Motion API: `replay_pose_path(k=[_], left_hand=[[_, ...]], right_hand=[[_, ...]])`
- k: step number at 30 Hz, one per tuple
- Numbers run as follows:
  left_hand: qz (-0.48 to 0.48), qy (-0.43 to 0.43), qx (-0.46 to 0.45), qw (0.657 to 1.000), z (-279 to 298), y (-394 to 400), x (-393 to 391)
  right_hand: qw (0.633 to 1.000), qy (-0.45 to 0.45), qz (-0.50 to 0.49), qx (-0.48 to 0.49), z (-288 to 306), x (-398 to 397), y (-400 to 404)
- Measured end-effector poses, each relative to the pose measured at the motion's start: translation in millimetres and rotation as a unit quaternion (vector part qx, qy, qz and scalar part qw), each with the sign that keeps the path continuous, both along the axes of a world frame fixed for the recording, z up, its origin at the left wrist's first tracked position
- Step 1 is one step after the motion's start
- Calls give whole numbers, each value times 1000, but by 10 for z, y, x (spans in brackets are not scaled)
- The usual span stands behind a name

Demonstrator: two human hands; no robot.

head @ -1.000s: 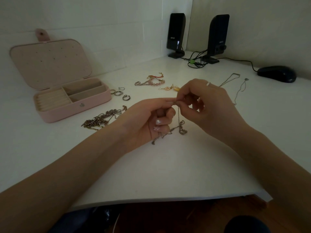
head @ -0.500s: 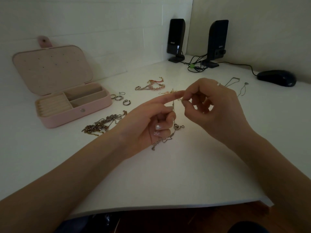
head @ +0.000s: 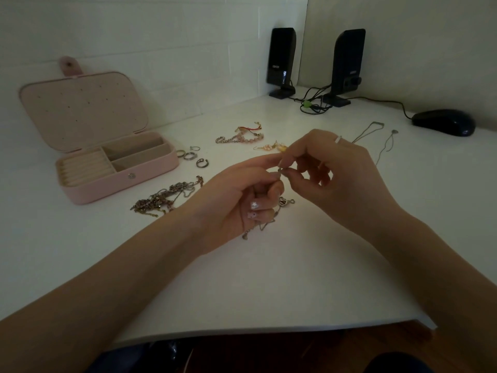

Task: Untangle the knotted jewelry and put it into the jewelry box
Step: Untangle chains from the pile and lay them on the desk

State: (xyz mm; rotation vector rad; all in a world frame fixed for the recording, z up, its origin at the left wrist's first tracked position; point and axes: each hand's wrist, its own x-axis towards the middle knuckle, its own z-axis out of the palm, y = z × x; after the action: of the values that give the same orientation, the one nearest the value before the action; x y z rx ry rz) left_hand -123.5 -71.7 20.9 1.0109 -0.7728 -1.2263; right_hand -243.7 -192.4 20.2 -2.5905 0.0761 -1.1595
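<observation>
At the middle of the white desk, my left hand [head: 239, 200] and my right hand [head: 330, 176] meet fingertip to fingertip, both pinching a thin silver chain [head: 279, 211]. The chain hangs from the pinch down past my left palm, and its tail and small pendant lie on the desk below. The pink jewelry box [head: 118, 181] stands open at the left, lid propped up, compartments showing no jewelry. A knotted pile of chains [head: 164, 197] lies in front of the box.
Several rings [head: 189, 156] sit beside the box. Beaded bracelets [head: 242, 135] and gold earrings [head: 271, 147] lie behind my hands, thin necklaces [head: 376, 135] to the right. Two black speakers [head: 281, 60], their cables and a black mouse [head: 443, 122] stand at the back. The desk's edge [head: 269, 332] runs near me.
My left index finger, stretched out half a second ago, has curled back to meet my right fingertips on the chain. The pendant end stays on the desk.
</observation>
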Motion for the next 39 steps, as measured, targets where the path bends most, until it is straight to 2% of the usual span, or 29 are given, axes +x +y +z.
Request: replay_pose_path(k=[17, 31, 34, 36, 39], left_hand=[[-8, -15, -2, 1000, -23, -19, 8], [3, -5, 8, 1000, 1, -13, 0], [65, -80, 31, 994, 7, 4, -11], [105, -162, 38, 980, -7, 11, -27], [157, -239, 29, 958, -32, 29, -36]], right_hand=[[1000, 15, 9, -16, -13, 3, -19], [999, 24, -1, 28, -12, 3, -6], [999, 15, -7, 51, 1, 4, -1], [998, 12, -12, 66, 7, 4, -1], [997, 19, -18, 74, 11, 4, -10]])
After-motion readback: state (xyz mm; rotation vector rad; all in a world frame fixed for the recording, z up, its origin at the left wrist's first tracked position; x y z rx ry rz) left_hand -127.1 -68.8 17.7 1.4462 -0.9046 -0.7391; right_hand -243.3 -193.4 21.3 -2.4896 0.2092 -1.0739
